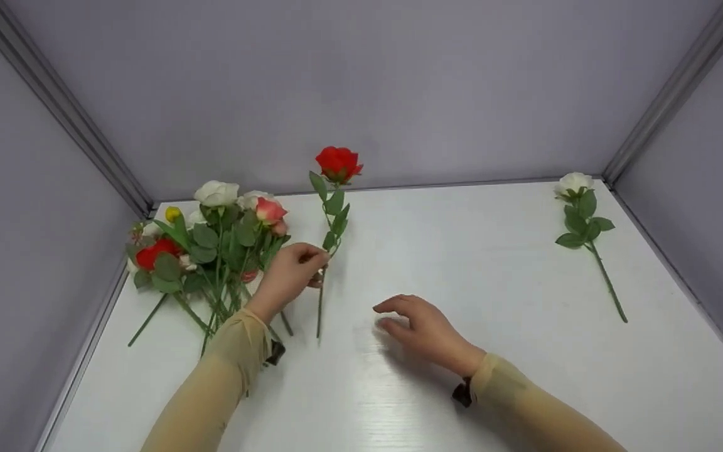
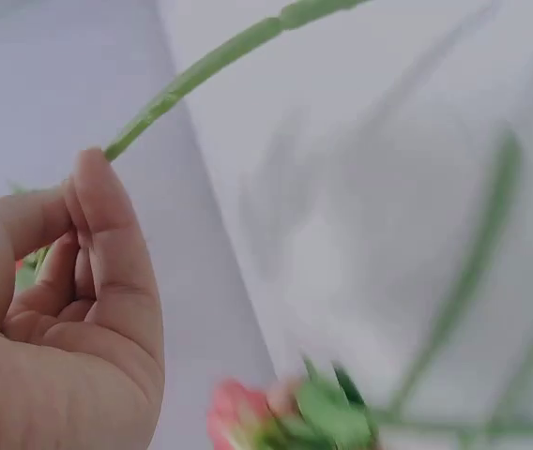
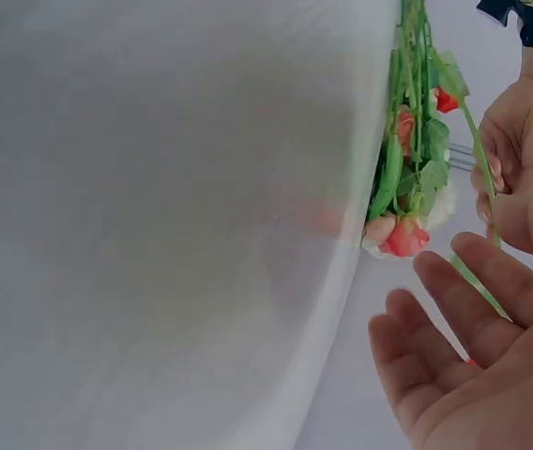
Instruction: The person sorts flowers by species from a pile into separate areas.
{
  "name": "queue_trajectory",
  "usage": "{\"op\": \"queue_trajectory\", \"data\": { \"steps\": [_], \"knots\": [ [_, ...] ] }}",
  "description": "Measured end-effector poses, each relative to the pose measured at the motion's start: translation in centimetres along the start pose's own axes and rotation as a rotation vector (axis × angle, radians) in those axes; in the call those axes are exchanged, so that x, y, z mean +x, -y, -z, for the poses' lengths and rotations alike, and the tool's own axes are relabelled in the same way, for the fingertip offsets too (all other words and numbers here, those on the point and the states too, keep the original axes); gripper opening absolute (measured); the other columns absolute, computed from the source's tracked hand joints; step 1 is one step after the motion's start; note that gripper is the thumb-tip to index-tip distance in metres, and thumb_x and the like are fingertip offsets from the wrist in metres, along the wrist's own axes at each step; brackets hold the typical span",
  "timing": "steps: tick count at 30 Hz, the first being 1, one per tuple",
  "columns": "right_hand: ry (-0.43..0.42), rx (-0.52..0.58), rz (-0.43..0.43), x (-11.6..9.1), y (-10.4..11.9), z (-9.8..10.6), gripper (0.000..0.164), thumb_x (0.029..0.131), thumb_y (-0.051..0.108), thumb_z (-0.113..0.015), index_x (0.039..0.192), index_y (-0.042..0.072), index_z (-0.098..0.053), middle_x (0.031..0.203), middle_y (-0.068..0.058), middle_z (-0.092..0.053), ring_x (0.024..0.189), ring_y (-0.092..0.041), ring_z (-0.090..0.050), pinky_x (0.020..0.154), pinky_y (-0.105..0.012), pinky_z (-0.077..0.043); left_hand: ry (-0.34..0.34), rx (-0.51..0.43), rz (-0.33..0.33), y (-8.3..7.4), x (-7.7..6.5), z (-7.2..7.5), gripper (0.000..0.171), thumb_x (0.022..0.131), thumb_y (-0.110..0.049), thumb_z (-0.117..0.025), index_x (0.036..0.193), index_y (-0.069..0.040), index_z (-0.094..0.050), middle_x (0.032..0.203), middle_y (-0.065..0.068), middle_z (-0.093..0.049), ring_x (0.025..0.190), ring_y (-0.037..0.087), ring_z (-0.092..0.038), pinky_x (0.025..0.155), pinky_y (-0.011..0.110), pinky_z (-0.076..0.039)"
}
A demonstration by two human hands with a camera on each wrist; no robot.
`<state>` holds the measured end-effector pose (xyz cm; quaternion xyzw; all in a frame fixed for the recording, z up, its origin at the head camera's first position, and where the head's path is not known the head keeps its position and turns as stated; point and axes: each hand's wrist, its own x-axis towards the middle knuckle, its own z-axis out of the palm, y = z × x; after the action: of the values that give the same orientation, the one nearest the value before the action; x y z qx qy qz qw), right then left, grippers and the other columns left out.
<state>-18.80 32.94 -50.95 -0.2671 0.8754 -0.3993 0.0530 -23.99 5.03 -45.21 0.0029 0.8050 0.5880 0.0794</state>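
It's a shiny white table (image 1: 462, 251) with smooth greyish walls (image 1: 368, 94) on three sides. Left hand (image 1: 291, 273) pinches a ruffled red rose (image 1: 339, 164) by its skinny stem (image 1: 319, 311) beside a leafy flower pile (image 1: 204, 236); right hand (image 1: 429, 331) hovers, thumb and fingers apart.

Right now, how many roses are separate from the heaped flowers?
2: a bright red rose held in the left hand; a white, leafy rose lying far right on the white table. None seems hidden.

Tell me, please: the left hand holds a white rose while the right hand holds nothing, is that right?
Not white: the rose in the left hand is red, as the head view shows. The right hand does hold nothing.
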Motion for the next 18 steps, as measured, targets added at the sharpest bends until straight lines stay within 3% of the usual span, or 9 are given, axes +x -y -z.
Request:
{"op": "queue_trajectory", "data": {
  "steps": [2,7,11,18],
  "knots": [
    [0.010,0.101,-0.052,0.0,0.2,0.1,0.031,0.103,0.032,-0.065,0.127,0.014,-0.071,0.124,0.009,-0.068,0.112,-0.015,-0.064,0.096,-0.040,-0.053,0.003,-0.102,-0.031,-0.7,0.1,-1.5,0.024,0.103,-0.023,-0.067,0.114,-0.002,-0.069,0.102,0.013,-0.066,0.084,0.023,-0.065,0.077,0.034,-0.062],
    [0.013,0.384,-0.138,-0.2,0.9,0.3,0.035,0.102,0.032,-0.066,0.129,0.010,-0.070,0.122,-0.004,-0.072,0.108,-0.020,-0.068,0.091,-0.035,-0.056,0.026,-0.286,-0.114,-1.8,0.1,-5.0,0.025,0.102,-0.023,-0.067,0.115,-0.001,-0.069,0.100,0.011,-0.065,0.085,0.021,-0.063,0.080,0.035,-0.062],
    [-0.007,0.528,-0.166,-0.6,1.0,0.5,0.034,0.101,0.026,-0.069,0.126,0.004,-0.070,0.115,-0.010,-0.073,0.101,-0.030,-0.070,0.086,-0.034,-0.059,0.046,-0.330,-0.164,-2.1,-0.1,-7.1,0.024,0.102,-0.022,-0.067,0.114,-0.001,-0.068,0.098,0.010,-0.065,0.083,0.019,-0.063,0.079,0.035,-0.062],
    [-0.045,0.639,-0.231,-1.4,0.4,0.9,0.030,0.096,0.015,-0.075,0.116,-0.007,-0.070,0.103,-0.017,-0.074,0.088,-0.024,-0.072,0.078,-0.034,-0.061,0.086,-0.346,-0.179,-2.1,-0.1,-9.1,0.023,0.102,-0.022,-0.068,0.114,-0.002,-0.068,0.099,0.011,-0.067,0.084,0.019,-0.064,0.080,0.036,-0.062]
  ]
}}
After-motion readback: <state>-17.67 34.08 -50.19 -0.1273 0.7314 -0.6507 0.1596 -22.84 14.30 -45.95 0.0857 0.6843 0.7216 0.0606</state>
